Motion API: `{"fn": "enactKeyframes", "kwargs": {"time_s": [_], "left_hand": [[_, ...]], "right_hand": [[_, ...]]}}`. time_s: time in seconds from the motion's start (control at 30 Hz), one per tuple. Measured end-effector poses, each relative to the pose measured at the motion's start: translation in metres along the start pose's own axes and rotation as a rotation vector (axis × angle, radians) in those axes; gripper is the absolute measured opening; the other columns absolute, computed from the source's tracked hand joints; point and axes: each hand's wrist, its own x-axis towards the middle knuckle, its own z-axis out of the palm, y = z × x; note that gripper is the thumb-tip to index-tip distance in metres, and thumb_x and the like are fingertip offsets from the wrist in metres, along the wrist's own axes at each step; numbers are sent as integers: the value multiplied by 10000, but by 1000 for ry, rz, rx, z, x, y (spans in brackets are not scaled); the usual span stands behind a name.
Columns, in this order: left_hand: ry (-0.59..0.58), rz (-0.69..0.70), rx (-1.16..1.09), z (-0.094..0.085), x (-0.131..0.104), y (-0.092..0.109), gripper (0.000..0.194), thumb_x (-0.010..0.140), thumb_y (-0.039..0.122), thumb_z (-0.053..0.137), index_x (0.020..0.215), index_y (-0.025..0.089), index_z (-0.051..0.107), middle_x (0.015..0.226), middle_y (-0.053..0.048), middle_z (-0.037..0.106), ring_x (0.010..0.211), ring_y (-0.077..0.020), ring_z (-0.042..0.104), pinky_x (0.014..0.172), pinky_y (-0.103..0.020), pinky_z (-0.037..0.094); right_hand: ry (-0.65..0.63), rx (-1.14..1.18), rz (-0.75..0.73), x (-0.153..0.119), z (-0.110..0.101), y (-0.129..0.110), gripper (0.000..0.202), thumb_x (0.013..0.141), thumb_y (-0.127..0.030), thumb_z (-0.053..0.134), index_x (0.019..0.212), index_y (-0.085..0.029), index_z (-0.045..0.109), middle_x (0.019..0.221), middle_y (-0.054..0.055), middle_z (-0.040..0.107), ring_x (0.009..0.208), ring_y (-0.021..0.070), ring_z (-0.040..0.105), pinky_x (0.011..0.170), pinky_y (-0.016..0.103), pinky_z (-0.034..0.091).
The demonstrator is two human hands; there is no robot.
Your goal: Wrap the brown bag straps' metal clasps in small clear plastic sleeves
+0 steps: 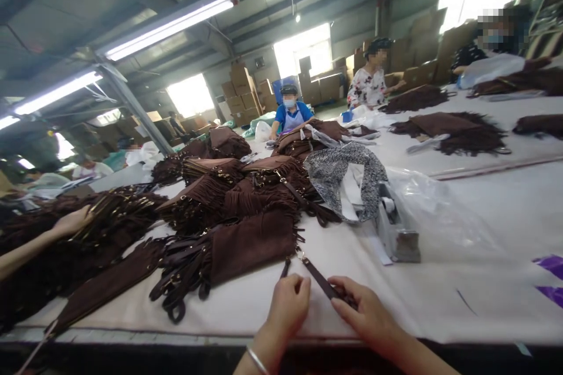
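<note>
A brown fringed bag (250, 246) lies flat on the white table, with a metal clip at its right corner. From that clip a dark brown strap (319, 278) runs down toward me. My right hand (367, 310) pinches this strap between thumb and fingers. Just left of it, my left hand (288, 304) is closed at the lower end of a short dark strap piece (285, 268); a bracelet is on the wrist. Several looped straps (178, 287) with gold hardware lie at the bag's left side.
Stacked fringed bags (197, 199) rise behind. A tape dispenser (398, 234), patterned bundle (345, 179) and clear plastic (440, 211) lie to the right. Another person's hand (73, 222) touches a pile at left. Several people sit farther back.
</note>
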Motion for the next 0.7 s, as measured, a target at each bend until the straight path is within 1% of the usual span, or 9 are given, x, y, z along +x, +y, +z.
{"fn": "enactKeyframes", "kwargs": {"time_s": [0.07, 0.1, 0.13, 0.23, 0.33, 0.4, 0.43, 0.57, 0.7], "left_hand": [[-169, -307, -417, 19, -7, 12, 350, 838, 482, 564, 742, 152, 626, 677, -77, 624, 607, -193, 585, 615, -315, 456], [-201, -427, -624, 28, -8, 17, 355, 837, 487, 571, 787, 140, 627, 702, -85, 643, 604, -194, 604, 598, -312, 471], [-188, -513, -807, 34, -6, 21, 345, 842, 471, 576, 816, 130, 619, 731, -94, 657, 621, -198, 625, 601, -313, 489], [9, -659, -1142, 44, 4, 30, 273, 867, 369, 581, 792, 106, 580, 741, -107, 665, 656, -186, 655, 617, -286, 523], [154, -698, -1270, 46, 15, 31, 205, 893, 281, 561, 864, 79, 584, 618, -24, 599, 498, -89, 576, 488, -178, 458], [198, -685, -1247, 48, 19, 30, 173, 885, 258, 574, 884, 86, 587, 544, 39, 523, 402, -45, 474, 408, -136, 374], [225, -668, -1171, 50, 20, 29, 162, 866, 258, 599, 843, 98, 583, 521, 51, 501, 381, -42, 446, 387, -134, 350], [370, -518, -681, 61, 24, 30, 259, 750, 281, 709, 634, 153, 516, 456, 48, 484, 358, -70, 418, 356, -174, 338], [427, -499, -593, 66, 29, 33, 240, 773, 281, 675, 639, 151, 524, 474, 45, 493, 373, -73, 424, 353, -175, 338]], "right_hand": [[-91, 31, -50, -3, -6, -5, 359, 801, -281, 551, 1136, -183, 635, 1010, 74, 705, 903, 228, 635, 817, 322, 502], [-129, 28, -82, -4, -9, -6, 346, 791, -260, 555, 1119, -187, 640, 1011, 70, 704, 901, 223, 632, 814, 312, 496], [-163, 14, -116, -5, -11, -5, 330, 780, -246, 559, 1094, -192, 648, 1006, 64, 704, 894, 218, 629, 810, 303, 490], [-271, -68, -222, -6, -15, 4, 296, 753, -231, 573, 1036, -203, 657, 956, 47, 708, 839, 198, 625, 784, 276, 475], [-330, -150, -305, -6, -15, 17, 284, 747, -225, 573, 1021, -205, 647, 926, 45, 708, 813, 188, 624, 772, 262, 465], [-321, -197, -350, -5, -12, 26, 267, 748, -199, 554, 1001, -201, 642, 918, 53, 707, 820, 192, 626, 775, 263, 463], [-312, -221, -373, -5, -10, 30, 262, 746, -181, 543, 988, -197, 641, 912, 58, 708, 821, 196, 628, 775, 267, 464], [-254, -305, -472, -7, -6, 42, 338, 714, -122, 526, 1027, -177, 640, 912, 84, 707, 825, 226, 642, 770, 300, 480], [-216, -278, -463, -10, -9, 48, 389, 731, -119, 534, 1102, -201, 620, 972, 78, 709, 871, 221, 653, 813, 291, 491]]}}
